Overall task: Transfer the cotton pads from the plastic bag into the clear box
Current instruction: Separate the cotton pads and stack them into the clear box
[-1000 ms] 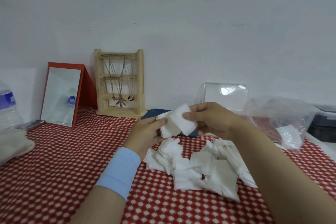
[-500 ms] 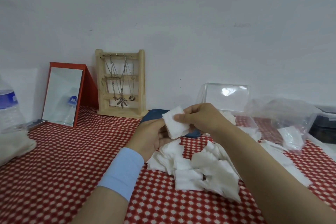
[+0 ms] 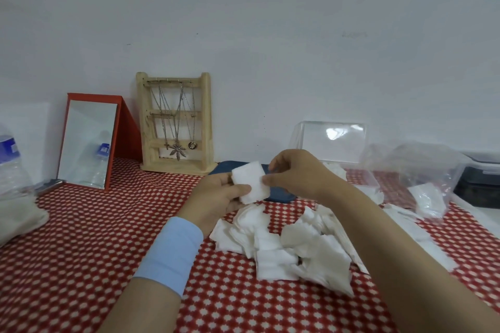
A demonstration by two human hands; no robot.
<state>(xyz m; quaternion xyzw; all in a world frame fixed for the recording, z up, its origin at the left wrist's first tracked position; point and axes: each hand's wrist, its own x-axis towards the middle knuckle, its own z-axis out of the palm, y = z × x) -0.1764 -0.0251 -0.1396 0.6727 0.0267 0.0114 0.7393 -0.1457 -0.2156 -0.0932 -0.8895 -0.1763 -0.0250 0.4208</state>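
Right hand point(image 3: 295, 173): thumb and forefinger curled, fingertips point(image 3: 270, 178) pinching the right edge of a small white stack of cotton pads point(image 3: 250, 181). Left hand point(image 3: 216, 197): fingers curled under the same stack, thumb point(image 3: 236, 191) pressed on its near face. So both hands grip it, and it is held up off the table, roughly square-on to the camera. Can't tell how many pads are in the stack. Light blue wristband point(image 3: 170, 254) on the left wrist. Directly below the hands, a loose pile of pads point(image 3: 284, 246) lies on the red-and-white tablecloth point(image 3: 81, 224), with more pads strewn to the right point(image 3: 405, 227). Flat dark blue object point(image 3: 278, 196) lies just behind the hands, partly hidden. Clear box point(image 3: 373, 184) sits behind the right hand with its lid point(image 3: 332, 140) standing upright against the wall; some white pads show inside it. Plastic bag point(image 3: 414, 170) is just right of the box, crumpled, with a few pads point(image 3: 430, 199) in it. Black container point(image 3: 481, 178) at the far right edge. To the left: wooden jewellery stand point(image 3: 176, 121) with chains hanging, red-framed mirror point(image 3: 89, 143) leaning against the wall, water bottle point(image 3: 10, 165) at the left edge. The bottle has a blue label, print too small to read; the mirror reflects it, equally unreadable. No other legible writing.
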